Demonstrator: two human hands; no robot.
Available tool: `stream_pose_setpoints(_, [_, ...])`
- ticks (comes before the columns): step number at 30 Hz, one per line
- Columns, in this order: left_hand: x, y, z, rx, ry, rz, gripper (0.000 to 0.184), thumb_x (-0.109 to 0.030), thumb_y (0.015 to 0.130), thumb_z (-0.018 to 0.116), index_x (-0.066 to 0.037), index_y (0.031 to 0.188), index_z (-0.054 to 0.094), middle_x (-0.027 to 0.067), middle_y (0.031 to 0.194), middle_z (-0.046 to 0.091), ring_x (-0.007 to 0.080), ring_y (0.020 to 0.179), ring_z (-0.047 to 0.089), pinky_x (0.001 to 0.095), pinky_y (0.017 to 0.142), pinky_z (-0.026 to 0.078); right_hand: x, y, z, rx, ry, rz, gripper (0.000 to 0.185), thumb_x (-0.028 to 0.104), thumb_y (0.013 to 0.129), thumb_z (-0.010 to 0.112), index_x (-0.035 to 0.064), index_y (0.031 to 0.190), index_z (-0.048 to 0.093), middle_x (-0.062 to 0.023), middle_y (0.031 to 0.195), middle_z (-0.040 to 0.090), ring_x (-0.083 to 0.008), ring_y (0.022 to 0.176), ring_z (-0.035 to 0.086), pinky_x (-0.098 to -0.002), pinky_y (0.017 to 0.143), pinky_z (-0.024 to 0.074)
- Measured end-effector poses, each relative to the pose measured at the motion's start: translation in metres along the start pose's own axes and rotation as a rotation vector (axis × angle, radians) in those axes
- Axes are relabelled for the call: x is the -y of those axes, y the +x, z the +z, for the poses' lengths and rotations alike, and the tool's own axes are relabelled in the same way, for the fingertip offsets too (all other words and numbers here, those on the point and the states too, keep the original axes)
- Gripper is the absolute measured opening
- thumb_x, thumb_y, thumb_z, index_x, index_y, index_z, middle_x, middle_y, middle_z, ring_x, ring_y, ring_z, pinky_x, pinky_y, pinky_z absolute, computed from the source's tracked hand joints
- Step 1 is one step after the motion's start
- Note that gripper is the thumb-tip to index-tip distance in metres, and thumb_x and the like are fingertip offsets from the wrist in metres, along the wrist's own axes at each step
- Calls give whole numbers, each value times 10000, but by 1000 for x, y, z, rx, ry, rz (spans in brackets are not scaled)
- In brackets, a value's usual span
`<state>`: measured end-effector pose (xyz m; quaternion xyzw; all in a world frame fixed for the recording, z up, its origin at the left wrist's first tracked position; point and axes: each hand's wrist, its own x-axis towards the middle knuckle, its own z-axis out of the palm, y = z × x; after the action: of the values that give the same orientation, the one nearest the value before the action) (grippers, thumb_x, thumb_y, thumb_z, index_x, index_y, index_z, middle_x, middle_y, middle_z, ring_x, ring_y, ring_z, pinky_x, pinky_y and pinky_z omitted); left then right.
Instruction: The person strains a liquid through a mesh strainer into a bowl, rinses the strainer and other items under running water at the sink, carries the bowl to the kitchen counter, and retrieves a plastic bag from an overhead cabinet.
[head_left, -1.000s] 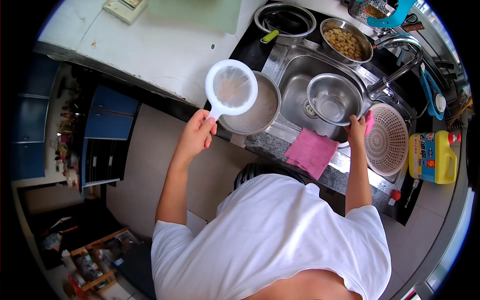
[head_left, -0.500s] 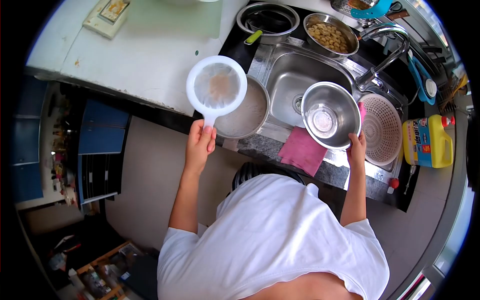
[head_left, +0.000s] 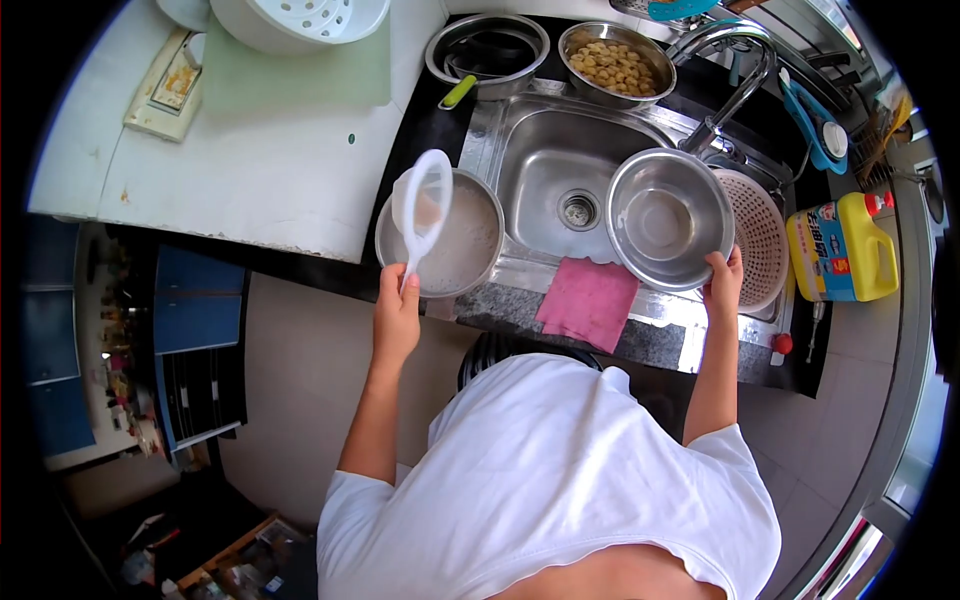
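My left hand is closed round the handle of a white mesh strainer. The strainer is tilted almost edge-on above a metal pot of cloudy liquid, and something brownish shows in its mesh. In my right hand is the rim of a metal bowl, which looks empty. The bowl hangs over the right side of the sink and partly covers a pinkish colander. A pink cloth lies on the sink's front edge.
Behind the sink stand a pan with a green handle and a bowl of light brown pieces. The faucet arches at the back right. A yellow bottle is at the right, a white basket at the upper left.
The strainer has turned from facing the camera to nearly edge-on, over the pot. The metal bowl has been lifted and moved rightward relative to the sink. The camera view has shifted.
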<state>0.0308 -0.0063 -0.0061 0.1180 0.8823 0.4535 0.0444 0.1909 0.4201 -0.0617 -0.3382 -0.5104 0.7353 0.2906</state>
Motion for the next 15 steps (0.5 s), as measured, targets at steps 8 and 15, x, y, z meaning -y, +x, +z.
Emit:
stream_pose_setpoints(8, [-65, 34, 48, 269, -221, 30, 274, -262, 920, 372, -37, 1040, 472, 45, 746, 492, 139, 666, 486, 272, 600, 406, 12, -1, -11, -42, 3, -40, 243, -21, 700, 463, 18, 939, 489, -52, 773, 539, -126, 666, 536, -230, 599, 463])
stream_pose_setpoints(15, [-74, 57, 144, 176, 361, 364, 294, -168, 843, 460, 10, 1074, 422, 196, 950, 499, 368, 844, 519, 423, 701, 438, 28, -13, -13, -128, -29, -173, 173, -42, 683, 454, 6, 842, 503, -25, 764, 525, -85, 653, 476, -197, 631, 392])
